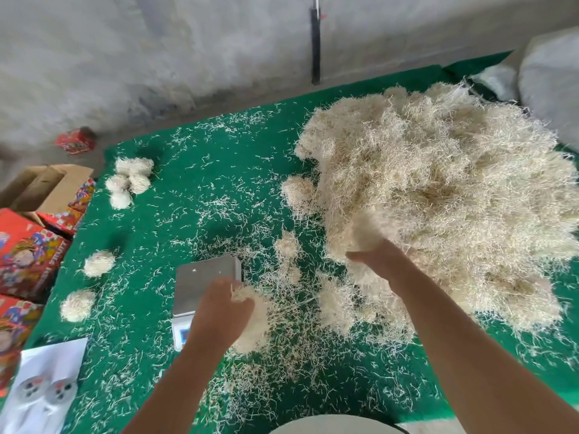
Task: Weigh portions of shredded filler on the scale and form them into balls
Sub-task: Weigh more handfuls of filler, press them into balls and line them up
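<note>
Boxes: red printed cartons (26,255) stand off the desk's left edge; one brown carton (47,186) is open, contents unseen.
Desk: green cover (219,170), strewn with loose shreds, open room in the upper middle.
Balls: four clustered upper left (128,183), two more (91,281) near the left edge.
Scale: (203,277) lower centre, its steel pan bare.
Left hand: (219,311) curled round a tuft of filler (250,317) just right of the scale.
Right hand: (379,258) buried in the big filler pile (445,198) at right; fingers hidden, grip unclear.
</note>
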`<move>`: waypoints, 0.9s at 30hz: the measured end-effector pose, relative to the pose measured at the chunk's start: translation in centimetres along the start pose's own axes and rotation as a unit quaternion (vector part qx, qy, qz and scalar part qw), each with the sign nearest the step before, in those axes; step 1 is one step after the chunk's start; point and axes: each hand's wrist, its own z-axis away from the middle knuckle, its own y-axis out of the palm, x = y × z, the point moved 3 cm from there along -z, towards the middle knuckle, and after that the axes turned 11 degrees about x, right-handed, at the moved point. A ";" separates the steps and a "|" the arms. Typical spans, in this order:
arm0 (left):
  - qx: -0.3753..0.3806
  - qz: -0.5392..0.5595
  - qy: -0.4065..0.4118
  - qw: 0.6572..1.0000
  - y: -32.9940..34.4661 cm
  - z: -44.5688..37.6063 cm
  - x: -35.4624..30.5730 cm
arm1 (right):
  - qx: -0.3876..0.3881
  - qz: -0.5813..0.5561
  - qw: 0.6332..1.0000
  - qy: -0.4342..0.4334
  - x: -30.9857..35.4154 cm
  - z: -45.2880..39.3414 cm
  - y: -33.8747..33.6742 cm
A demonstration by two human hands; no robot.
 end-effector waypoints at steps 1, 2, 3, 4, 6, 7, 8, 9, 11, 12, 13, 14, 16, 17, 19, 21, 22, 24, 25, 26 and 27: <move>-0.001 0.030 -0.004 1.000 -0.3 0.1 -0.3 | -0.001 0.036 0.999 0.000 0.0 0.4 0.1; -0.001 0.053 -0.005 0.999 -0.6 0.2 -0.6 | -0.011 0.075 0.997 0.001 0.0 0.7 0.2; -0.004 0.079 0.000 0.997 -0.9 0.5 -1.0 | -0.036 0.108 0.993 -0.016 0.1 1.1 0.3; -0.007 0.108 0.014 0.994 -1.1 0.7 -1.4 | -0.064 0.124 0.988 -0.059 0.5 1.7 0.6; -0.013 0.159 0.055 0.986 -1.5 1.4 -2.7 | -0.015 0.107 0.976 -0.189 1.4 3.4 2.0; -0.009 0.175 0.072 0.982 -1.7 1.9 -3.6 | 0.068 0.106 0.963 -0.238 1.8 4.6 3.6; 0.001 0.192 0.084 0.978 -1.8 2.4 -4.4 | 0.156 0.129 0.946 -0.255 1.9 5.7 5.5; 0.014 0.211 0.088 0.973 -2.0 3.0 -5.3 | 0.220 0.175 0.928 -0.246 1.6 6.5 7.5; 0.034 0.250 0.090 0.963 -2.6 3.7 -6.7 | 0.235 0.278 0.909 -0.204 0.1 6.7 10.5; 0.030 0.266 0.093 0.959 -3.1 4.0 -7.2 | 0.216 0.314 0.905 -0.189 -0.5 6.5 11.4; 0.016 0.275 0.098 0.956 -3.8 4.4 -7.7 | 0.185 0.328 0.910 -0.172 -1.0 6.1 11.8; -0.002 0.289 0.103 0.952 -4.5 4.7 -8.1 | 0.157 0.323 0.920 -0.160 -1.5 5.6 11.8; -0.049 0.330 0.105 0.937 -6.2 5.0 -8.4 | 0.115 0.311 0.933 -0.136 -2.5 4.8 11.0; -0.068 0.347 0.100 0.930 -6.9 5.2 -8.5 | 0.107 0.314 0.937 -0.113 -3.1 4.4 10.3; -0.076 0.402 0.075 0.909 -7.8 5.5 -8.0 | 0.058 0.345 0.934 -0.076 -4.7 3.3 8.9; -0.072 0.450 0.029 0.889 -8.1 5.9 -7.3 | 0.002 0.336 0.940 -0.052 -5.4 2.8 7.2; -0.074 0.450 0.012 0.890 -8.1 5.9 -7.1 | -0.022 0.290 0.956 -0.037 -5.5 2.9 6.5; -0.076 0.420 0.024 0.904 -8.0 6.2 -6.9 | -0.044 0.216 0.975 -0.037 -4.4 4.0 5.6; -0.075 0.418 0.031 0.905 -7.8 6.2 -6.8 | -0.045 0.192 0.979 -0.044 -3.5 4.5 5.5; -0.070 0.428 0.025 0.901 -7.5 6.2 -6.6 | -0.040 0.187 0.979 -0.071 -2.3 5.1 5.6; -0.061 0.440 0.008 0.896 -7.2 6.3 -6.5 | -0.043 0.169 0.978 -0.117 -0.5 6.1 5.7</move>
